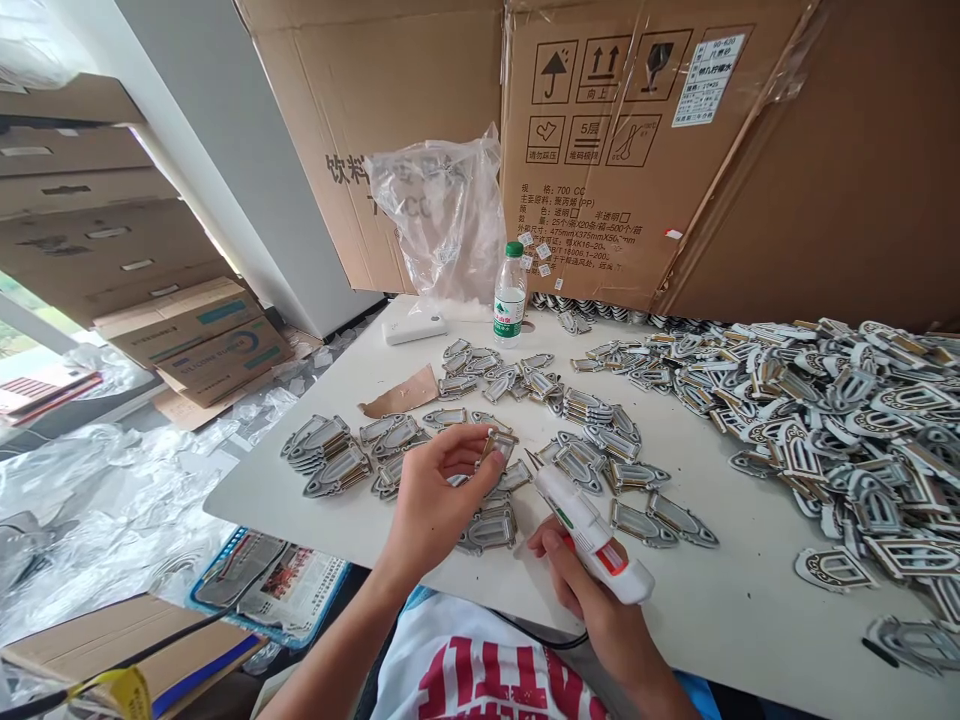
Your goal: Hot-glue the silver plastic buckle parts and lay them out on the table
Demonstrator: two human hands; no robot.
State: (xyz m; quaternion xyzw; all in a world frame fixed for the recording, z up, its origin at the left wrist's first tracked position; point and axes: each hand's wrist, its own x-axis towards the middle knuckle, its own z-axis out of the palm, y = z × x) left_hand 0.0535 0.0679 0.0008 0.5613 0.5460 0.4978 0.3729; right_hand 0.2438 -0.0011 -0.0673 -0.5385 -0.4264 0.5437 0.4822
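Observation:
My left hand (442, 480) pinches a small grey arched frame piece (501, 440) with gold-toned edges between thumb and fingers, raised over the table. Closed around a white handheld tool (581, 515) with a thin metal tip and an orange-red part is my right hand (585, 585). The tip points up and left, toward the held piece, with a gap between them. Beneath and around the hands lie more frame pieces (487, 528). A stack of them (326, 455) sits on the left, and others (637, 475) lie to the right of the tool.
A big heap of frame pieces (847, 420) covers the table's right side. At the back stand a green-capped bottle (510, 305), a white case (414, 328), a plastic bag (450, 220) and large cartons (600, 130). A brown scrap (401, 392) lies left. Plastic wrap (97, 500) covers the floor.

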